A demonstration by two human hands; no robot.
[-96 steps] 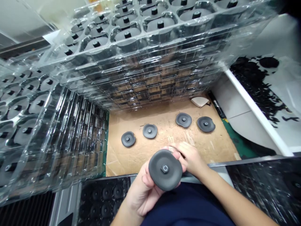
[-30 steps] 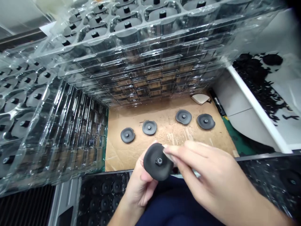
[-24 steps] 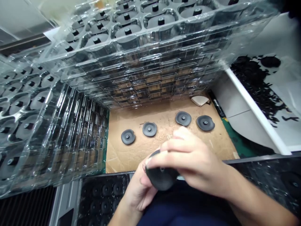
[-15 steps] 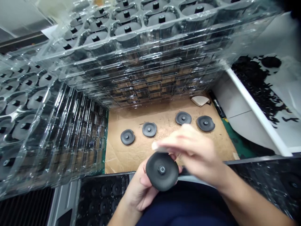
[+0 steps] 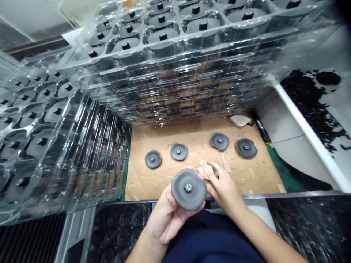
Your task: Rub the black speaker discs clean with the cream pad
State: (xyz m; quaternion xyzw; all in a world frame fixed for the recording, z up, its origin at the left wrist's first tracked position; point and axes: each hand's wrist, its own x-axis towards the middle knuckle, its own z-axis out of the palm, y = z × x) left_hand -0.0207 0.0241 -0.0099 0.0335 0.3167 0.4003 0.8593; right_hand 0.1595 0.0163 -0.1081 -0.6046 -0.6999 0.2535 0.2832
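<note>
In my left hand (image 5: pixel 171 219) is a round black rubber disc (image 5: pixel 181 184), its raised hub with a metal insert facing up. My fingers wrap its rim from below. Just right of the disc, my right hand (image 5: pixel 226 188) pinches a small cream-coloured folded piece (image 5: pixel 207 171), perhaps cloth or paper, low over the cardboard. Similar discs lie on the cardboard sheet (image 5: pixel 197 129): one disc (image 5: pixel 153 159) at the left, another disc (image 5: pixel 178 151) beside it, a disc (image 5: pixel 219 141) right of the middle and a notched disc (image 5: pixel 246 148) at the right.
Tall stacks of clear plastic trays filled with discs stand behind (image 5: pixel 175 47) and at the left (image 5: pixel 38 117). A cream pad (image 5: pixel 240 120) and a black marker-like tube (image 5: pixel 260 126) lie at the back right. Black scraps (image 5: pixel 309 91) sit beyond a white divider (image 5: pixel 309 135).
My right hand has moved down from above the disc to its right side, with the cream piece showing between its fingers. My left hand still holds the disc, now slightly higher in view.
</note>
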